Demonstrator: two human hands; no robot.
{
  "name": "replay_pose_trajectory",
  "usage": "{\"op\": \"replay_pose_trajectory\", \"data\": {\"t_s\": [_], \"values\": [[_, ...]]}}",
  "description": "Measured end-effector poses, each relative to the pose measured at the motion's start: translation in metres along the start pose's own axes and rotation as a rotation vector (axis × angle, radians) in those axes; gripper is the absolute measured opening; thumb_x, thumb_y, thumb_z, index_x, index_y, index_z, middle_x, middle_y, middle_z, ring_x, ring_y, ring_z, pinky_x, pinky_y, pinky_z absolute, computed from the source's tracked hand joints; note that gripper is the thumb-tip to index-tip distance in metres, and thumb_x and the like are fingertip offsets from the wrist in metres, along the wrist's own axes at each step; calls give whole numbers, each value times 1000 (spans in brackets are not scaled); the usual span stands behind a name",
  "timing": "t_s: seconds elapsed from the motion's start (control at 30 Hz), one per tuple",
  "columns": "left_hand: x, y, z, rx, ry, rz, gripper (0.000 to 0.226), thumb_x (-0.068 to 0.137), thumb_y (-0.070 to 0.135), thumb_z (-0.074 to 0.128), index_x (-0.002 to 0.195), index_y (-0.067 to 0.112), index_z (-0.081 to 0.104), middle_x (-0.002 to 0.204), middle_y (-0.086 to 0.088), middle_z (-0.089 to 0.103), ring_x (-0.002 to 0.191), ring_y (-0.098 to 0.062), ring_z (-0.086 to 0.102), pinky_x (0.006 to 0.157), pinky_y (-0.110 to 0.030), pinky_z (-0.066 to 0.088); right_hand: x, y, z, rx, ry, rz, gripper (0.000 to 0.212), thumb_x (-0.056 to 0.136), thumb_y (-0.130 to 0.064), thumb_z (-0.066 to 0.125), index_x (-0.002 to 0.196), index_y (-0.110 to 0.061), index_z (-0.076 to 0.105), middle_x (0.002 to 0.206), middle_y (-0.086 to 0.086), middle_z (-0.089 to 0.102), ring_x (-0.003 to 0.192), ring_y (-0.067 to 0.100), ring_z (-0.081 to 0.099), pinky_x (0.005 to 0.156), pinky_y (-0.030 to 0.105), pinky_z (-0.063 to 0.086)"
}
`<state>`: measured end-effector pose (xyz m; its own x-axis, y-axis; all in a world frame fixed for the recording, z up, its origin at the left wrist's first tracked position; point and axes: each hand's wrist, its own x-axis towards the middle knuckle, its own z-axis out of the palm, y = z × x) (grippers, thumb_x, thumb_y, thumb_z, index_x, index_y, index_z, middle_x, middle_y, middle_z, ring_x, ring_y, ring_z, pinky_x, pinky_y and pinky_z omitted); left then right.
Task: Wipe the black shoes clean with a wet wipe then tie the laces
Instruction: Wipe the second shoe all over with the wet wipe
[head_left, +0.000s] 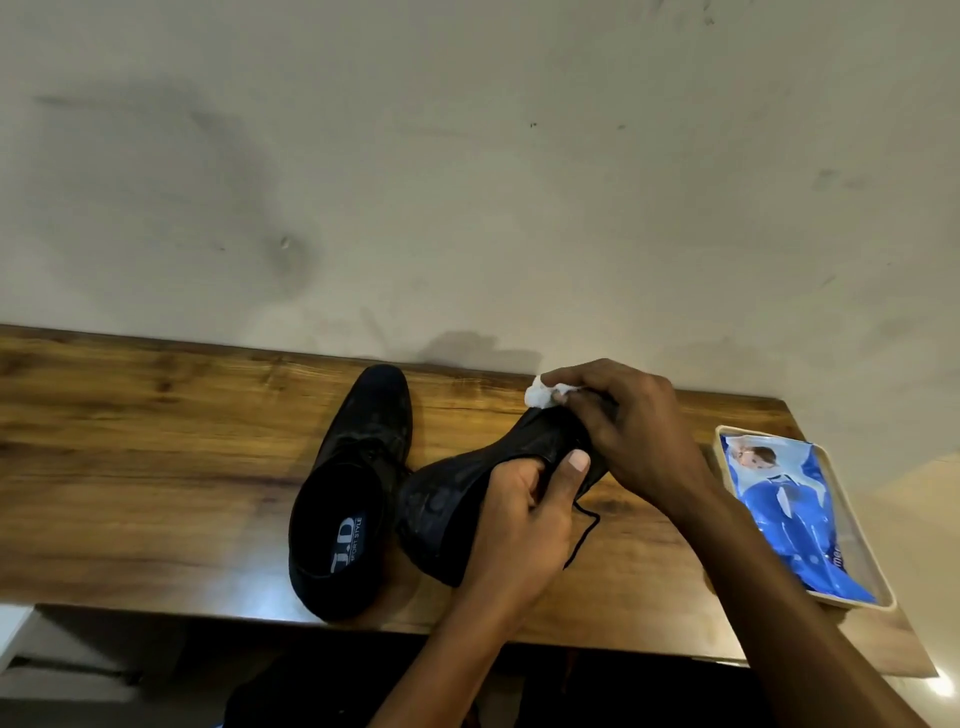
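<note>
One black shoe (353, 499) stands flat on the wooden table (156, 467), toe toward the wall, its printed insole showing. My left hand (524, 525) grips the second black shoe (447, 509) around its opening and holds it tilted on its side, heel toward me. A loose black lace (584, 535) dangles from it. My right hand (628, 431) presses a crumpled white wet wipe (540, 395) against the toe end of the held shoe. The hand hides most of the toe.
A blue wet wipe packet (795, 514) lies in a shallow pale tray (883, 592) at the table's right end. A stained white wall rises right behind the table. The table's left half is bare wood.
</note>
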<state>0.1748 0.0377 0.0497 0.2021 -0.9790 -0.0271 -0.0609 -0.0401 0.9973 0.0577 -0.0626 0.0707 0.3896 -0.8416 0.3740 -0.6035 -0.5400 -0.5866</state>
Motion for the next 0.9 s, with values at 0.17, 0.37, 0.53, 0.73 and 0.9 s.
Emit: {"op": "replay_pose_trajectory", "data": {"t_s": [0.17,0.37,0.53,0.73,0.9], "values": [[0,-1,2,26,29,9,48,98,42,54,60,20,33,48,10,32,47,-3,30,48,-21,26,5,21,-6,-176,123,4,19,94,-9,65,108,-14,76,103,3,74,95,18,67,84,35,54],[-4,0,8,15,17,19,48,99,40,53,59,21,34,47,10,33,45,-4,32,47,-18,28,3,54,-24,-317,277,132,15,93,-7,66,104,-6,77,97,13,75,84,29,68,77,27,43],[-2,3,7,-21,50,-10,50,98,42,54,58,22,32,48,11,31,46,-3,30,48,-19,27,-2,63,-29,-318,363,196,17,96,-9,63,106,-6,75,99,15,74,83,27,67,77,25,40],[4,0,4,-207,77,-54,53,94,51,58,68,5,56,65,-9,57,64,-14,55,66,-40,49,-10,65,-22,-185,375,264,20,96,-14,63,112,-9,74,102,10,74,78,14,62,75,20,40],[9,5,1,-541,132,-207,28,97,33,59,101,10,73,105,-9,76,105,-24,71,100,-47,51,-15,54,-10,-152,432,196,24,93,-8,67,117,-7,73,100,15,71,78,14,60,74,22,46]]}}
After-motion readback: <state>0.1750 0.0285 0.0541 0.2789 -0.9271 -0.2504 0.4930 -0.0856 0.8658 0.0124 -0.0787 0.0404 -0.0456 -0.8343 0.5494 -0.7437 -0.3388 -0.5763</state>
